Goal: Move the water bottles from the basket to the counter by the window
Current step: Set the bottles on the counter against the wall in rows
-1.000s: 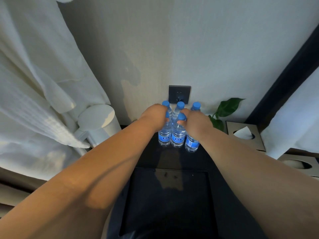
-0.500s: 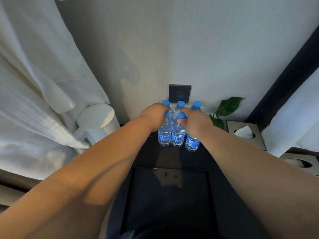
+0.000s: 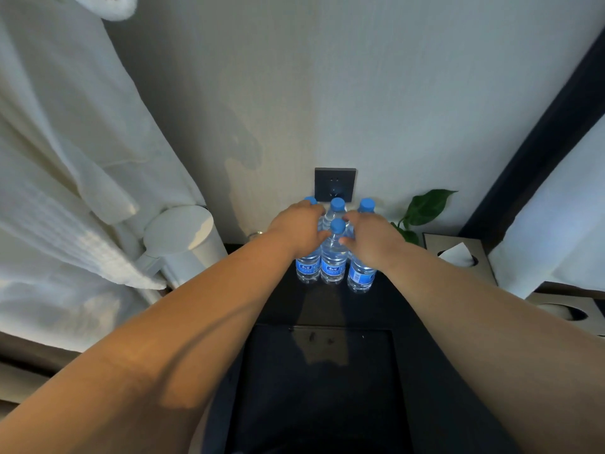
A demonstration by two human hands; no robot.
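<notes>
Water bottles upright (caps up) on counter, left hand, right hand gripping.

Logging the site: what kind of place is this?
Probably a hotel room: a white bathrobe hangs at left, a tissue box sits at right, and small water bottles stand grouped on the dark counter.

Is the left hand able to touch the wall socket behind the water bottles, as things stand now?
Probably yes, but only from above. The water bottles stand between the left hand and the wall socket, so the hand would have to pass over their blue caps.
</notes>
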